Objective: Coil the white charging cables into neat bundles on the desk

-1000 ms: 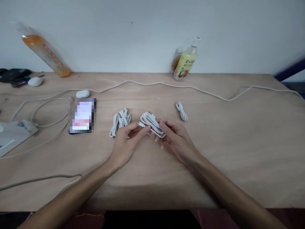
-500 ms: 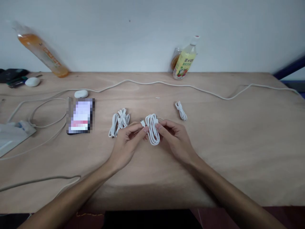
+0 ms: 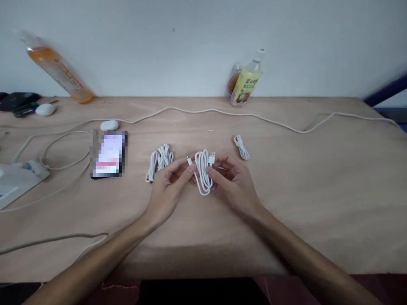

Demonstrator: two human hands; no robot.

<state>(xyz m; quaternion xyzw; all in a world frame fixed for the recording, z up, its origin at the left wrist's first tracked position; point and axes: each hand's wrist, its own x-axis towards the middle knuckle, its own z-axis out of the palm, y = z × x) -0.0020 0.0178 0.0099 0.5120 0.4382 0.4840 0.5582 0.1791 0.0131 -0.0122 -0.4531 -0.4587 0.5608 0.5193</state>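
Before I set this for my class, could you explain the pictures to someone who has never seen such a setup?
There is no machine: the view is from a camera worn on a person's head, looking forward and down. Their bare left hand and right hand together hold a coiled white cable, its wide plug by the right hand, its narrow plug by the left. On the wooden table, bundled white cables lie beyond the left hand, another bundle lies farther right, and a phone, its screen blurred, lies left.
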